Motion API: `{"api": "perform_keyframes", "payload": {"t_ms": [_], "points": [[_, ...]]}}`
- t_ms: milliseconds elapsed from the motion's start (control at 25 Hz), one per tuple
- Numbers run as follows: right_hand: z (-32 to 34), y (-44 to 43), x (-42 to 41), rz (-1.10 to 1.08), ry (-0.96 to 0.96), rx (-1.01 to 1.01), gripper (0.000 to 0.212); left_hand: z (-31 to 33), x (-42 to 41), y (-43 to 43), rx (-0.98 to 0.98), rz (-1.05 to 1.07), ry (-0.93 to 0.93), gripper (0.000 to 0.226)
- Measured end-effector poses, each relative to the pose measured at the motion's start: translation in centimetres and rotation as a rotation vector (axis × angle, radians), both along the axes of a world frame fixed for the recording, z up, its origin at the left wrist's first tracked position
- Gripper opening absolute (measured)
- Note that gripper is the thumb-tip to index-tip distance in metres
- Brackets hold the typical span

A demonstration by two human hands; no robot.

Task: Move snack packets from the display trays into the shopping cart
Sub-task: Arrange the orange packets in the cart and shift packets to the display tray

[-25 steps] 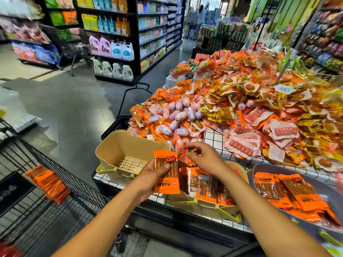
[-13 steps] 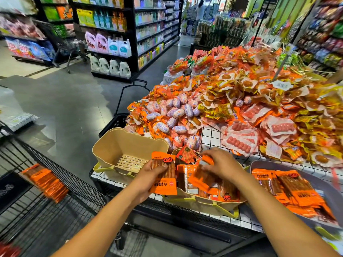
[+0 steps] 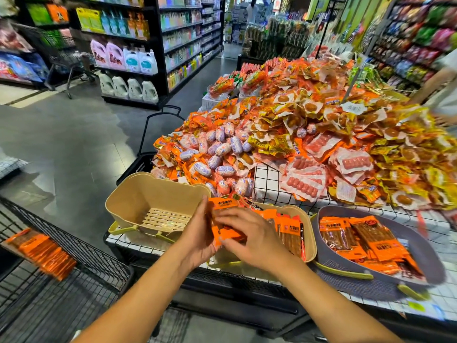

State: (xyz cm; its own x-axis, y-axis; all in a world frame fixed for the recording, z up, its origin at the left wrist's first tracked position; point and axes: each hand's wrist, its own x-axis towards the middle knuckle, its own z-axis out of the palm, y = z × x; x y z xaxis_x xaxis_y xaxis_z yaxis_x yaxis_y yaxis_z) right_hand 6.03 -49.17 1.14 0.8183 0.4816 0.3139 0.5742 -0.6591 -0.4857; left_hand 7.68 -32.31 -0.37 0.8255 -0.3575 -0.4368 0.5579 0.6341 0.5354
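Note:
My left hand (image 3: 197, 233) holds a small stack of orange snack packets (image 3: 223, 219) from the left side, over the near edge of the middle beige tray (image 3: 310, 246). My right hand (image 3: 249, 233) lies on top of the same stack, fingers curled over it. More orange packets (image 3: 290, 233) stand in that tray. A grey tray (image 3: 420, 251) to the right holds further orange packets (image 3: 366, 241). The black wire shopping cart (image 3: 81, 253) is at lower left, with several orange packets (image 3: 42, 253) lying in it.
An empty beige tray (image 3: 148, 194) stands left of my hands. A large heap of sausage and snack packs (image 3: 296, 134) covers the display table behind. A black basket (image 3: 138, 167) sits beside the table. Another person's arm (image 3: 442, 78) is at far right. Shelving lines the aisle.
My right hand has left the middle tray with a packet and come left onto the packet in my left hand, so both hands now hold the stack together.

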Motion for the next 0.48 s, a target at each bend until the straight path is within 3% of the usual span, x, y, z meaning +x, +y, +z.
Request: {"api": "perform_keyframes", "payload": {"t_ms": [120, 240, 360, 400, 480], "points": [[-0.4, -0.6, -0.8, 0.117, 0.125, 0.057, 0.037, -1.2, 0.1, -0.8, 0.180, 0.003, -0.073, 0.040], [-0.5, -3.6, 0.3, -0.210, 0.108, 0.105, 0.025, -2.3, -0.1, -1.4, 0.243, 0.037, -0.098, 0.025], [-1.4, -8.5, 2.1, -0.665, 0.272, -0.378, 0.055, -2.6, -0.1, -1.2, 0.242, 0.020, -0.094, 0.034], [-1.9, -9.5, 2.3, -0.721, 0.379, -0.504, 0.070, -2.6, -0.2, -1.1, 0.252, 0.011, -0.098, 0.036], [-2.9, -10.3, 2.7, -0.727, 0.495, -0.571, 0.083, -2.6, -0.2, -1.2, 0.275, -0.002, -0.096, 0.035]]}}
